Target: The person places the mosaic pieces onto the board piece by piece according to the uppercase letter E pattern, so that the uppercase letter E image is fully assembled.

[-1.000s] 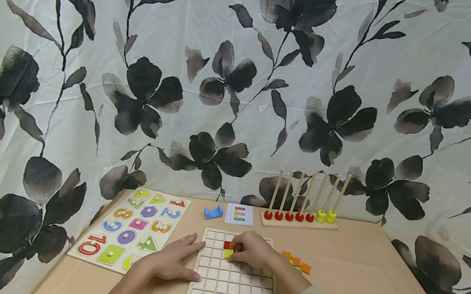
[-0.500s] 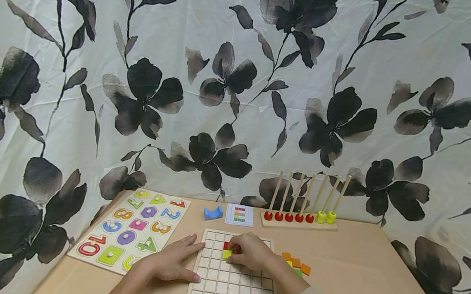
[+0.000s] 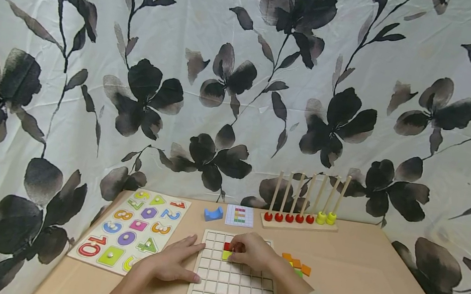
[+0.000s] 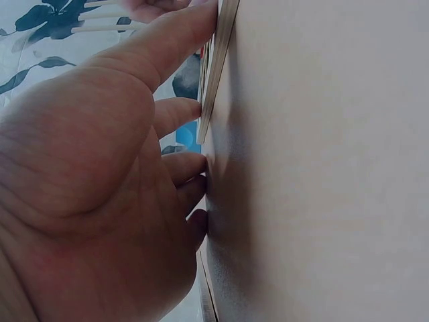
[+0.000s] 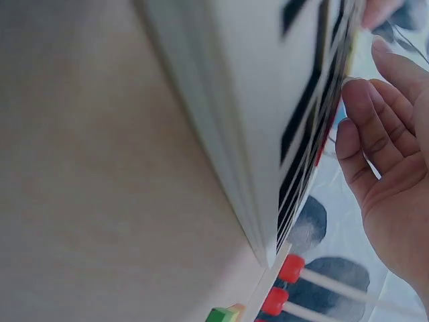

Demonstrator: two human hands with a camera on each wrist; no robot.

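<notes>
The left hand [image 3: 175, 260] spreads against a gridded wooden board [image 3: 242, 291] at nine o'clock; the right hand [image 3: 251, 251], grip unclear, curls beside a red tile [image 3: 227, 246] and square yellow tile [image 3: 226, 255] toward eleven.

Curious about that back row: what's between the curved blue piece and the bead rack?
In the head view, a gridded card printed with colored squares lies between them.

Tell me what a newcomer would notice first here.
Probably the floral cloth behind the table, its big dark flowers filling most of the head view. Next, the left hand touching a gridded board, and the right hand at its red and yellow tiles. Left of that board lies a colourful number board.
</notes>
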